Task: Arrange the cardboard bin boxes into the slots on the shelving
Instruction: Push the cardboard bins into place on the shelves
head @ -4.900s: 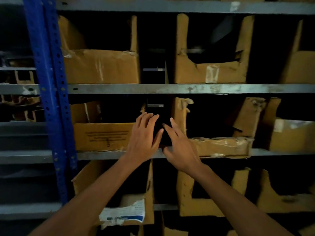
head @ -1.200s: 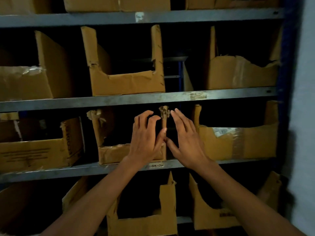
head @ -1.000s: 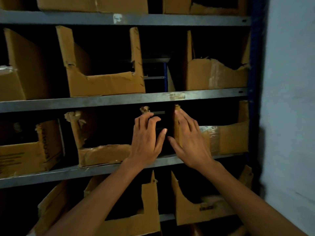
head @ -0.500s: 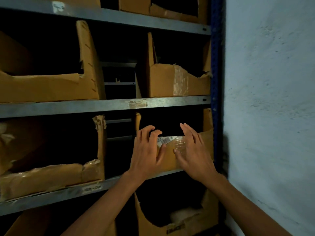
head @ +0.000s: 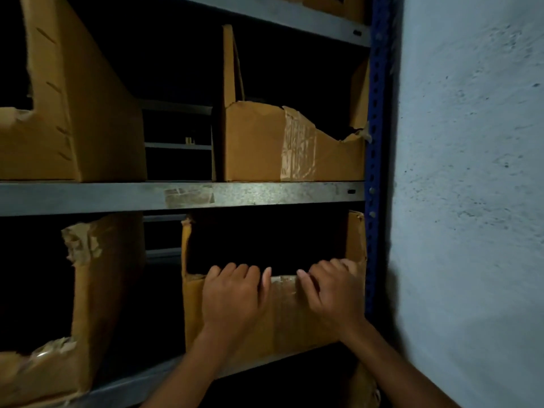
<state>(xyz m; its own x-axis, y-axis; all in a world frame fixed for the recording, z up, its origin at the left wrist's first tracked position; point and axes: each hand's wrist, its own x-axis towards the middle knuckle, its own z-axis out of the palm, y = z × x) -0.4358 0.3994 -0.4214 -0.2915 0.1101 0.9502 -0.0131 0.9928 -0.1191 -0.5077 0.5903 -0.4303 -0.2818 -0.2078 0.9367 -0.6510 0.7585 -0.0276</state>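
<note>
A worn cardboard bin box (head: 282,319) stands at the right end of the middle shelf, tight against the blue upright (head: 378,142). My left hand (head: 232,295) hooks its fingers over the low front edge of this box. My right hand (head: 332,293) grips the same front edge further right, near the box's right wall. The fingertips of both hands curl down inside the box and are hidden.
Another torn bin box (head: 97,290) stands to the left on the same grey shelf (head: 123,387). Above the shelf rail (head: 265,194) stand a taped bin box (head: 291,148) and a larger one (head: 76,113). A pale wall (head: 471,201) closes off the right side.
The view has swung right along the shelf and moved closer. Both hands went from flat against the rightmost box's front to curled over its top front edge.
</note>
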